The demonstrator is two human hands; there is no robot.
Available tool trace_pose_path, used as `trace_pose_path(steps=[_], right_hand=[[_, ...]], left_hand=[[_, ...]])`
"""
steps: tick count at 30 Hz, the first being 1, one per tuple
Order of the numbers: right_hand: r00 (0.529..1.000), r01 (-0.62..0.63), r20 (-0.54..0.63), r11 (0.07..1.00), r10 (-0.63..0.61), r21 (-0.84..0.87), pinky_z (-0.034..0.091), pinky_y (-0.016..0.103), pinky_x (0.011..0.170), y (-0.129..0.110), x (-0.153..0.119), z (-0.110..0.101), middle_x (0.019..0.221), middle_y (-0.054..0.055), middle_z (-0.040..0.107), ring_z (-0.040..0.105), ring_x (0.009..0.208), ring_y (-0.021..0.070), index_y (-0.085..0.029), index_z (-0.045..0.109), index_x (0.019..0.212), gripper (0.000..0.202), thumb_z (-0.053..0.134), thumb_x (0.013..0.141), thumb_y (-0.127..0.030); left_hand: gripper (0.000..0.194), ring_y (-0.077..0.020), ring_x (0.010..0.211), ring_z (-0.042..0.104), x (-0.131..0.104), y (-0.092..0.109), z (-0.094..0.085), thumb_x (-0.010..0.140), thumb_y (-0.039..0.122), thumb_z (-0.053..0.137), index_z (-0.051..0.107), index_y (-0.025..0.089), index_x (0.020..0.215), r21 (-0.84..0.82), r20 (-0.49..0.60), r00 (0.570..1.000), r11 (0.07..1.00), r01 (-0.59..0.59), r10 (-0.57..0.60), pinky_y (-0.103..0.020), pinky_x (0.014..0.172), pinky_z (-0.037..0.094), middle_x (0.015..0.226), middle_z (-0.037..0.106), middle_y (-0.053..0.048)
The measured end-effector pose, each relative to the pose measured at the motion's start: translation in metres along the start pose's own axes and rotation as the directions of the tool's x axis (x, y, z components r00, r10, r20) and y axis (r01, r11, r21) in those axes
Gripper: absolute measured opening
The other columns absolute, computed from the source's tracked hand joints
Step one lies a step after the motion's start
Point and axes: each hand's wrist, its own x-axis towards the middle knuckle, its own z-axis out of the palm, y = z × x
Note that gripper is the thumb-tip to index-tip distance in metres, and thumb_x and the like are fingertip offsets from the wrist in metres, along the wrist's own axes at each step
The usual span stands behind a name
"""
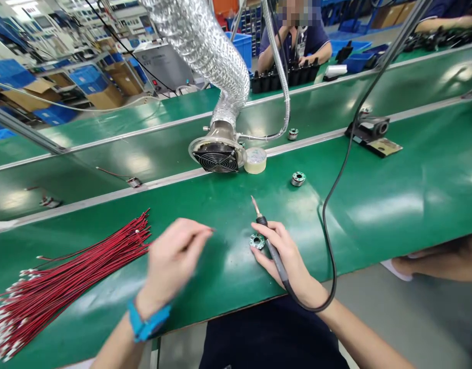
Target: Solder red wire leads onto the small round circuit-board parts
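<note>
My right hand is closed round a soldering iron, its tip pointing up and away over the green table. The thumb and fingers of that hand also touch a small round green-and-white part lying beside the iron. My left hand, with a blue band at the wrist, hovers left of it, slightly blurred. Its thumb and forefinger are pinched together, and a tiny dark tip shows at them, too small to name. Left of this hand lies a bundle of red wires with white ends.
A fume extractor on a silver hose hangs ahead, beside a tape roll. Another round part sits behind my right hand. The iron's cable loops at right, near a metal stand. A person sits across.
</note>
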Motion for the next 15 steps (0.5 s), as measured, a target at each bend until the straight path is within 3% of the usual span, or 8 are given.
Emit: trace_pose_path(steps=[3,5,10,12,15], right_hand=[[0.999,0.0,0.04,1.0,-0.001,0.023,0.063,0.038,0.099,-0.002,-0.002,0.002,0.132,0.011,0.057,0.069,0.112,0.0221,-0.034,0.051,0.154,0.059,0.066,0.098,-0.022],[0.996,0.012,0.085,0.998,-0.017,0.055,0.061,0.038,0.103,-0.002,-0.001,0.0,0.133,0.011,0.058,0.068,0.118,0.022,-0.033,0.05,0.154,0.058,0.065,0.1,-0.02],[0.994,0.008,0.104,0.993,-0.02,0.115,0.059,0.036,0.107,-0.004,0.002,-0.013,0.135,0.01,0.062,0.068,0.121,0.0205,-0.031,0.053,0.153,0.057,0.067,0.099,-0.019],[0.999,0.015,0.033,0.994,-0.019,0.108,0.062,0.033,0.1,-0.007,-0.001,-0.019,0.128,0.01,0.068,0.072,0.113,0.0192,-0.029,0.057,0.15,0.053,0.068,0.099,-0.019],[0.985,-0.018,-0.17,0.999,0.026,0.051,0.065,0.031,0.085,-0.013,-0.014,-0.027,0.111,0.007,0.077,0.077,0.09,0.0173,-0.027,0.069,0.133,0.035,0.064,0.1,-0.018]], left_hand=[[0.015,-0.015,0.081,0.066,-0.006,0.025,0.046,0.102,0.023,0.063,0.075,0.022,0.092,-0.273,0.279,0.96,0.955,0.118,-0.039,-0.028,0.072,0.052,0.091,0.071,-0.003],[0.016,-0.0136,0.075,0.061,-0.007,0.028,0.064,0.101,0.023,0.064,0.075,0.021,0.089,-0.338,0.358,0.931,0.92,0.199,-0.069,-0.027,0.067,0.049,0.091,0.068,-0.004],[0.014,-0.0118,0.071,0.053,-0.003,0.03,0.077,0.098,0.021,0.064,0.069,0.019,0.085,-0.334,0.361,0.922,0.904,0.267,-0.139,-0.026,0.062,0.043,0.098,0.065,-0.004],[0.014,-0.0122,0.072,0.053,-0.001,0.032,0.079,0.095,0.02,0.065,0.067,0.019,0.082,-0.321,0.345,0.925,0.907,0.273,-0.157,-0.026,0.063,0.043,0.101,0.065,-0.005],[0.014,-0.0126,0.071,0.052,-0.001,0.034,0.084,0.093,0.02,0.065,0.066,0.019,0.08,-0.305,0.33,0.926,0.907,0.29,-0.185,-0.027,0.062,0.042,0.1,0.066,-0.005]])
